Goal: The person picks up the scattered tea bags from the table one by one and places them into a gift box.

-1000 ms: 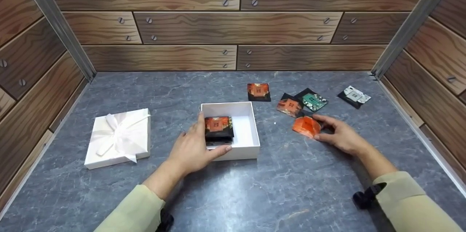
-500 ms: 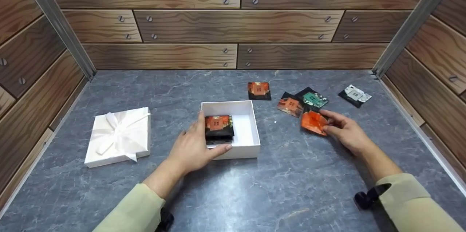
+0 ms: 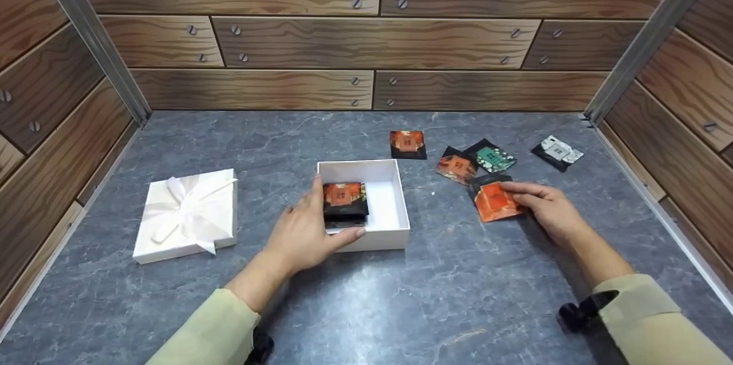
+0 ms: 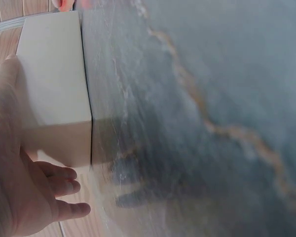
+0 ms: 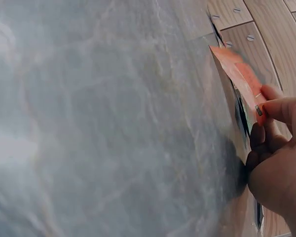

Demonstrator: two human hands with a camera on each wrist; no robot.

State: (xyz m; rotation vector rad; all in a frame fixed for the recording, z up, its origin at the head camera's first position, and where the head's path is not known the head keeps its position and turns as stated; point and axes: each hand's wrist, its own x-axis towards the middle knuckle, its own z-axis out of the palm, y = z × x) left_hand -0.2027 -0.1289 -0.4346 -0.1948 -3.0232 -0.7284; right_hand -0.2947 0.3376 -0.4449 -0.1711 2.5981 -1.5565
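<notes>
The left hand (image 3: 300,230) rests against the near left corner of an open white box (image 3: 388,239), fingers along its left wall and thumb along the front. In the left wrist view, that hand (image 4: 19,173) has its fingers extended beside the box (image 4: 54,74). Inside the box, on its left side, lies a stack of black-and-orange sachets (image 3: 345,196). My right hand (image 3: 547,210) pinches the right edge of an orange-and-black sachet (image 3: 495,201). The right wrist view shows this sachet (image 5: 239,74) tilted between the thumb and fingers.
A white lid (image 3: 189,216) with a ribbon bow lies at the left. Behind the right hand are an orange sachet (image 3: 456,165), a green sachet (image 3: 491,157) and a silver sachet (image 3: 557,152). Another orange sachet (image 3: 408,144) lies behind the box. Wood-patterned walls (image 3: 372,44) enclose the table.
The right hand has shifted slightly right with the orange-and-black sachet, which has turned and now faces up more fully. The left hand and the box have stayed in place.
</notes>
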